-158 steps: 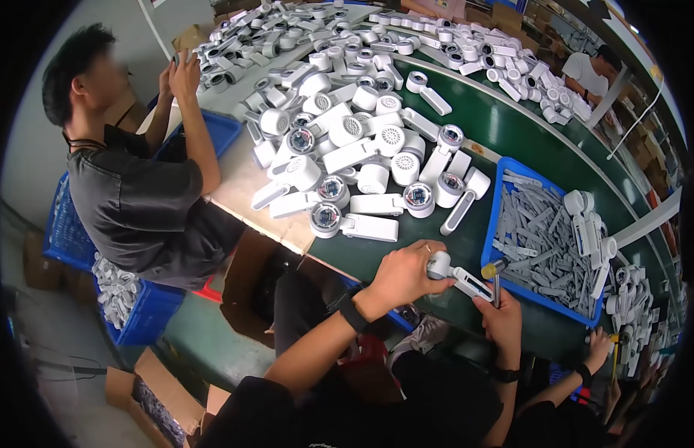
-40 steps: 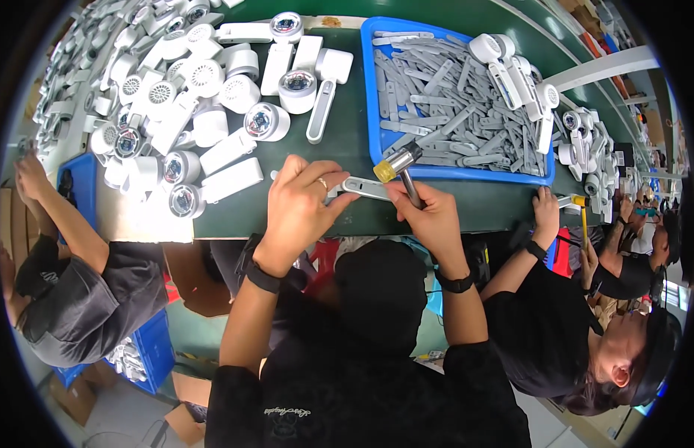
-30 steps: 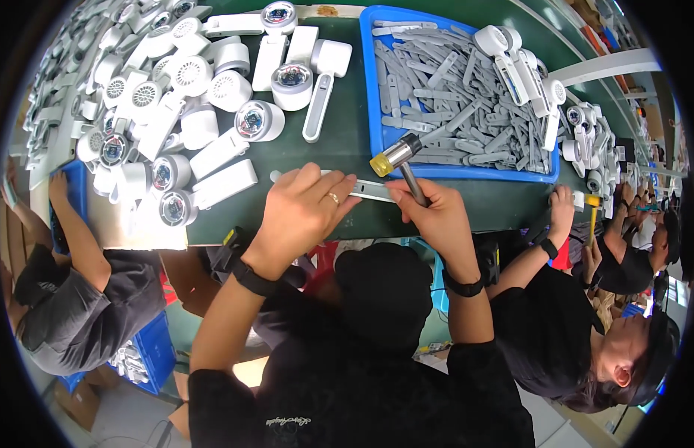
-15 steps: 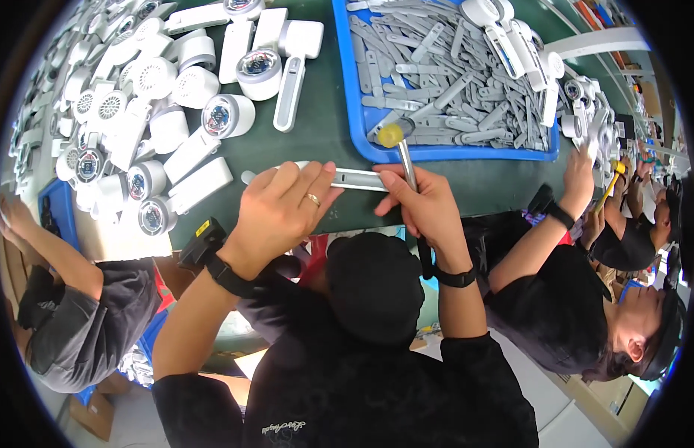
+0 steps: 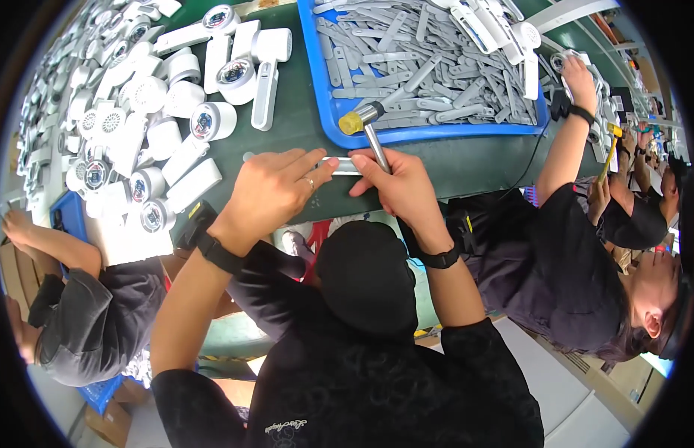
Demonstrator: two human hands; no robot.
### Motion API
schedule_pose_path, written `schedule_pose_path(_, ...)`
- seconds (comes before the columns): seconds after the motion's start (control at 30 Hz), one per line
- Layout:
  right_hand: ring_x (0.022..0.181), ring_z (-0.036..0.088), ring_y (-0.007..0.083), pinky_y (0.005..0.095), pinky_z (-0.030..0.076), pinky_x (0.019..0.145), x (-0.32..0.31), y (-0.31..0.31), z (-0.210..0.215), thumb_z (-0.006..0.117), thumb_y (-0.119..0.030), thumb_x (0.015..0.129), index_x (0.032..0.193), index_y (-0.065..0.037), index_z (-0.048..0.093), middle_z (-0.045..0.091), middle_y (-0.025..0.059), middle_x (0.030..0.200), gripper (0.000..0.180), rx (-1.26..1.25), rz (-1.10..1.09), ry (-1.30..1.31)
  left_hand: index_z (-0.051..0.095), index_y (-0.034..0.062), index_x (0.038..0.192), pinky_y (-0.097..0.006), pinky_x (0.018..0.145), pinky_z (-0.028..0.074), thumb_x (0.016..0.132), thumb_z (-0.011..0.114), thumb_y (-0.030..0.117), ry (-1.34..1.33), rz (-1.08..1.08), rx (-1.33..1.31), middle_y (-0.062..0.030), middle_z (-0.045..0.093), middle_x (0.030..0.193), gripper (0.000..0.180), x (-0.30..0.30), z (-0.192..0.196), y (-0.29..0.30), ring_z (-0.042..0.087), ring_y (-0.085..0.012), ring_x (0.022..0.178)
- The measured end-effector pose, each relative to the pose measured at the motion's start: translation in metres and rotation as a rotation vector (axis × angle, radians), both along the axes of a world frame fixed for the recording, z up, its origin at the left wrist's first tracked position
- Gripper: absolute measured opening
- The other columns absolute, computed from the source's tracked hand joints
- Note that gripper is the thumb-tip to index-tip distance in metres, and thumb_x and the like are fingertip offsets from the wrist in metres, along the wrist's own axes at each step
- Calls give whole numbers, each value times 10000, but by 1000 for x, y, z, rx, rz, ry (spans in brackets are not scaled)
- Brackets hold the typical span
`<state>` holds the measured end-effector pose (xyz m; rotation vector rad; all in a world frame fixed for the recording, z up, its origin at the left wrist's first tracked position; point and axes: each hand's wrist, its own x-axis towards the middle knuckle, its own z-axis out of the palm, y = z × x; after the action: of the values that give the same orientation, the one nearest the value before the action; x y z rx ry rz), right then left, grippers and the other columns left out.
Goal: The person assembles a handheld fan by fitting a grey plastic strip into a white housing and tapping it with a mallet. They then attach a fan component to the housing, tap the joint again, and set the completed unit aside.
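A slim white-and-grey handle piece (image 5: pixel 342 166) lies level between my two hands, just above the green table. My left hand (image 5: pixel 276 187) is closed over its left part, with a ring on one finger, and hides most of it. At the right end, the thumb of my right hand (image 5: pixel 399 183) presses near the piece. That same hand is closed round the metal shaft of a mallet (image 5: pixel 377 149), whose yellow-tipped head points up and left, in front of the tray's near rim. Beyond it, a blue tray (image 5: pixel 436 135) holds many loose grey strips (image 5: pixel 407 75).
Many white handheld fans (image 5: pixel 213 121) are heaped on the green table (image 5: pixel 287 97) at left. More fan bodies (image 5: pixel 481 30) rest over the tray's right part. A co-worker's arm (image 5: pixel 560 160) reaches in at right; another person's arm (image 5: pixel 52 243) is at far left.
The view has shifted, so the tray and fans sit further left. The mallet's head has tilted sideways in my right hand. The co-worker at right has reached further out.
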<state>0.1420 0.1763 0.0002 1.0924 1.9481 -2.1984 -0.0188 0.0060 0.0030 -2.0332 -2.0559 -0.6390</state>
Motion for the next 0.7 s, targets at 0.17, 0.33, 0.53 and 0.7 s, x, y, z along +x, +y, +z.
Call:
schedule_pose_path(0.17, 586, 525, 58, 237, 413, 550, 30, -9, 1, 624, -246, 1057, 1306, -6, 675, 628, 6, 704, 350, 367, -84, 146, 768, 132, 1071, -305, 583, 559, 813, 816, 156, -11, -13, -14, -33, 763, 1041, 263, -2, -1, 1, 727, -194, 777)
schedule_pose_path(0.33, 662, 653, 279, 356, 510, 647, 80, -11, 22, 528, -194, 1084, 1327, -49, 648, 670, 162, 788, 307, 831, -45, 11, 774, 130, 1069, -307, 565, 552, 822, 811, 151, -7, -36, 36, -33, 765, 1008, 251, -1, 1, 3, 718, -188, 748)
schedule_pose_path(0.53, 722, 671, 389, 427, 516, 633, 78, -33, 31, 557, -204, 1065, 1220, -48, 668, 691, 199, 873, 246, 987, -111, 95, 776, 133, 1064, -306, 562, 551, 827, 807, 141, 18, -35, 34, -31, 763, 1019, 239, 0, 1, 1, 712, -189, 740)
schedule_pose_path(0.7, 580, 592, 287, 366, 464, 567, 67, -26, 31, 595, -182, 1059, 1255, -13, 664, 621, 172, 726, 268, 1026, -2, 31, 778, 134, 1056, -303, 564, 547, 828, 805, 139, 27, -29, 27, -20, 760, 1024, 230, -1, -3, -1, 710, -184, 746)
